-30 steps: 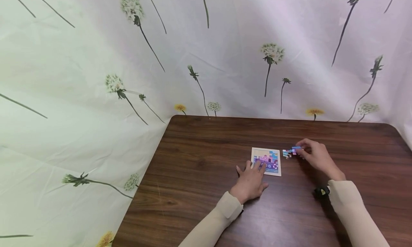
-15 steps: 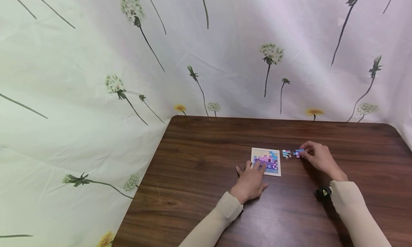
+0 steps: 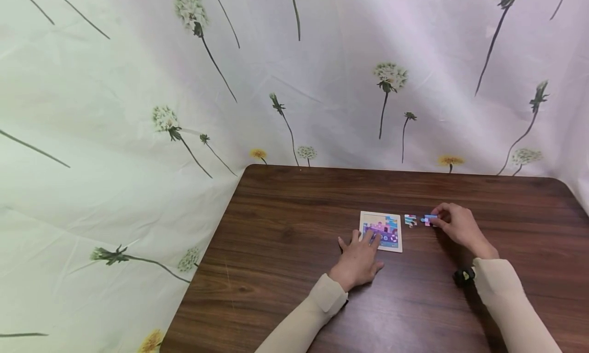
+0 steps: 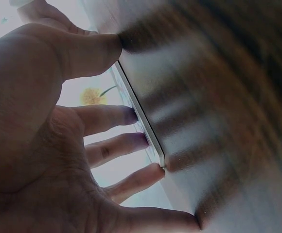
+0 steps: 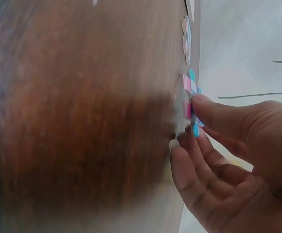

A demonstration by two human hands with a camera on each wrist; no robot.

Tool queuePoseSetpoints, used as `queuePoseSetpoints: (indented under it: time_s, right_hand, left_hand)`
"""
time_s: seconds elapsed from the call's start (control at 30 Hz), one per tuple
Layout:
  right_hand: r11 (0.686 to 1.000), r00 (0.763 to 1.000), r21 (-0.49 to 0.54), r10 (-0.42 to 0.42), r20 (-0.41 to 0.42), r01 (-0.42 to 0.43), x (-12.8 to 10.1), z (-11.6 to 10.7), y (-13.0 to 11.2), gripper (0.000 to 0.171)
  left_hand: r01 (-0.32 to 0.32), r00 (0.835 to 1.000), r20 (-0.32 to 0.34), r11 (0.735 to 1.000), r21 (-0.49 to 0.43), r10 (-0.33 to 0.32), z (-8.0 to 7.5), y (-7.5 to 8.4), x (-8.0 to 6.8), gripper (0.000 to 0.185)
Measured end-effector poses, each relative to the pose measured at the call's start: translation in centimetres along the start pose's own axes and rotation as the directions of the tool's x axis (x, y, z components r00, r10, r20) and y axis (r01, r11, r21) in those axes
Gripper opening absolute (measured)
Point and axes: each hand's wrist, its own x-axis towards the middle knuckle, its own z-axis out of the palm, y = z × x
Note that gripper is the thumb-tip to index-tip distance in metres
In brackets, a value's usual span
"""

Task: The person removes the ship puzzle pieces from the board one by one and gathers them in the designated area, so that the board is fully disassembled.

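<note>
Your right hand (image 3: 457, 225) had slid a little toward three o'clock since a second before, taking the pink-and-blue puzzle piece (image 3: 429, 219) with it, so that a gap opened between that piece and the second loose piece (image 3: 410, 220), which stayed where it lay. Your left hand (image 3: 358, 258) had not shifted.

You pinched the pink-and-blue piece between thumb and fingertips, low against the wooden table (image 3: 285, 230), at about three o'clock from the puzzle board (image 3: 381, 231). The second loose piece lay between the board and the held piece, just beside the board's right edge and apart from both.

Your left hand lay flat with straight, spread fingers, holding nothing; its fingertips pressed on the board's lower left part, at seven o'clock of the board, and the palm rested on the table.

From the head view you could see the board's picture, partly filled in purple and blue with a pale bare area at its top. The right wrist view showed what that view could not: your thumb (image 5: 219, 114) on the printed face of the piece (image 5: 189, 99), fingertips beneath it, and the other piece (image 5: 185, 41) farther along the table edge-on. The left wrist view showed the board (image 4: 146, 128) only as a thin pale slab seen from its side, three fingertips (image 4: 131, 115) on it and the thumb on the table.

Behind the table hung a pale dandelion-print cloth (image 3: 138, 113).
</note>
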Motion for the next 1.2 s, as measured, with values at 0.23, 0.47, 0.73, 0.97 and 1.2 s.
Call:
queuePoseSetpoints:
  time_s: [0.23,0.47,0.73,0.97,1.2]
  right_hand:
    - [1.000,1.000,-0.006,0.005,0.008,-0.005,0.0,0.0,0.3,0.014]
    - [1.000,1.000,0.007,0.012,-0.002,-0.012,-0.3,0.2,0.4,0.014]
    - [1.000,0.999,-0.006,-0.013,-0.034,0.013,-0.4,0.3,0.4,0.011]
    - [0.995,0.988,-0.055,-0.090,-0.128,0.083,-0.3,0.2,-0.2,0.006]
    - [0.990,0.981,-0.065,-0.134,-0.137,0.126,0.1,0.2,-1.5,0.004]
  left_hand:
    - [-0.001,1.000,0.005,1.000,0.011,0.001,0.0,-0.1,0.1,0.069]
    - [0.004,1.000,0.030,1.000,0.017,-0.004,0.3,-0.1,0.2,0.070]
    - [0.010,1.000,0.023,1.000,0.008,-0.010,0.5,-0.1,0.1,0.069]
    - [0.005,1.000,0.003,1.000,0.010,-0.005,0.3,-0.1,0.0,0.069]
    - [0.003,1.000,-0.003,1.000,-0.001,-0.003,0.3,-0.2,0.0,0.068]
